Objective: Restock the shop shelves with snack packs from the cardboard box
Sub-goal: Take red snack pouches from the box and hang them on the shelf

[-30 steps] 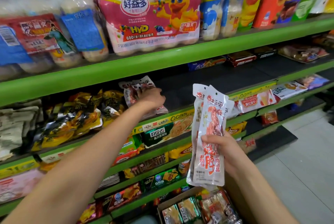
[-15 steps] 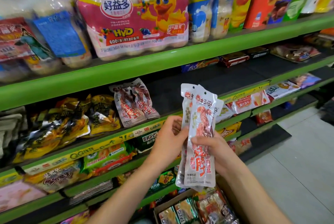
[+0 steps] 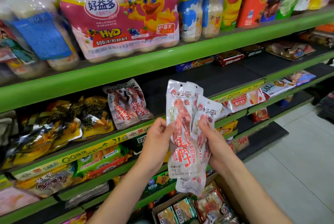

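I hold a small fan of white snack packs with red print [image 3: 182,133] upright in front of the shelves. My left hand [image 3: 157,140] pinches the left edge of the front pack. My right hand [image 3: 213,140] grips the packs behind it, thumb on their front. Two packs of the same kind [image 3: 126,104] lean on the middle shelf [image 3: 235,74] to the upper left of my hands. The cardboard box [image 3: 224,187] stands open at the bottom, below my hands, with several snack packs inside.
The top green shelf [image 3: 162,57] carries bottled drink multipacks and crisp tubes. Yellow-and-black bags [image 3: 54,126] fill the middle shelf's left part; dark bare shelf lies right of the two placed packs. Lower shelves hold mixed snacks. Grey floor tiles [image 3: 298,160] lie to the right.
My left hand came back from the packs on the middle shelf and now pinches the front pack of the bundle. The packs have fanned apart between my hands.
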Demonstrator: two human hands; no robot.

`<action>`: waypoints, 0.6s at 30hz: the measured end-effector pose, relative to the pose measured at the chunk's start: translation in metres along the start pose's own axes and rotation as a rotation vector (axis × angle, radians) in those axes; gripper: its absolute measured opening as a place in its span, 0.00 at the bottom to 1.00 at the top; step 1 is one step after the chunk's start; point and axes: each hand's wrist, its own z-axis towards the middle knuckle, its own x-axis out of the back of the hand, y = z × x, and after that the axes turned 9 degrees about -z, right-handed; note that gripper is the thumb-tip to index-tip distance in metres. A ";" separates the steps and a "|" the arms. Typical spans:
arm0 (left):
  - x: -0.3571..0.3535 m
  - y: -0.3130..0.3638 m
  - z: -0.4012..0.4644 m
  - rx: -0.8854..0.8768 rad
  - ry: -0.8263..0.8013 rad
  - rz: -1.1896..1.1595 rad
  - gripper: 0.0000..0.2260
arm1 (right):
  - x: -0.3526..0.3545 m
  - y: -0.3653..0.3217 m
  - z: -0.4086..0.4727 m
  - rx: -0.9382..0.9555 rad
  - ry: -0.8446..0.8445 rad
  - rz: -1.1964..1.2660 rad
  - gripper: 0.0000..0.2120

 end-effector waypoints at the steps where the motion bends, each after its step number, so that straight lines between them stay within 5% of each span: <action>1: 0.000 -0.001 0.001 0.004 0.024 -0.026 0.10 | 0.002 0.001 0.001 0.009 0.015 -0.010 0.30; 6: 0.003 -0.005 0.001 0.020 0.067 -0.182 0.06 | 0.003 0.003 0.002 0.010 0.027 -0.004 0.21; 18: 0.008 0.000 -0.006 0.070 -0.067 -0.557 0.11 | 0.007 0.002 0.008 0.030 0.040 -0.022 0.22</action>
